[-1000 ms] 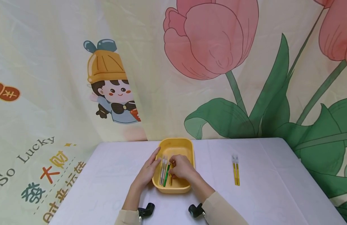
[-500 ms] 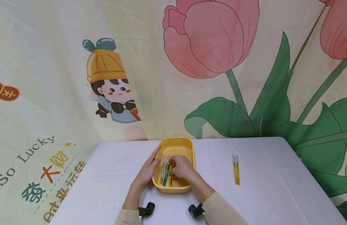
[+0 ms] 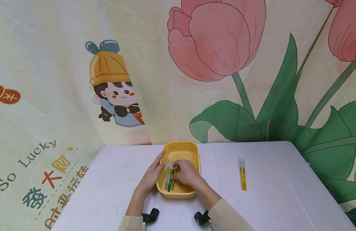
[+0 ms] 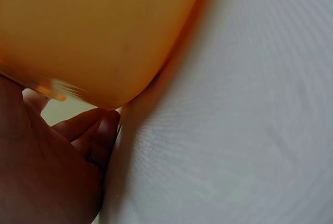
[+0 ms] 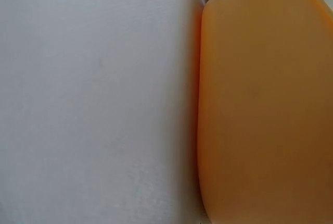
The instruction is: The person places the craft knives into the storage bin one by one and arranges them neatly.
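A yellow tray (image 3: 186, 148) stands on the table. My left hand (image 3: 151, 176) grips its left side, thumb over the rim; in the left wrist view the fingers of that hand (image 4: 52, 156) lie against the outer wall. Inside the tray, my right hand (image 3: 187, 173) pinches a slim gold pen (image 3: 173, 185), its upper part partly hidden by the fingers. Directly left of it lie a green pen (image 3: 169, 183) and silvery pens (image 3: 167, 179) with clear ends, side by side. The right wrist view mostly shows the tray's outer wall (image 5: 265, 99).
Two yellow pens with clear caps (image 3: 242, 178) lie parallel on the white tabletop (image 3: 270, 192), right of the tray. A printed cloth backdrop (image 3: 154, 64) hangs behind the table's back edge.
The gold pen has shifted slightly left, up against the green pen, with my right fingers moving along with it. My left hand keeps its place on the tray.
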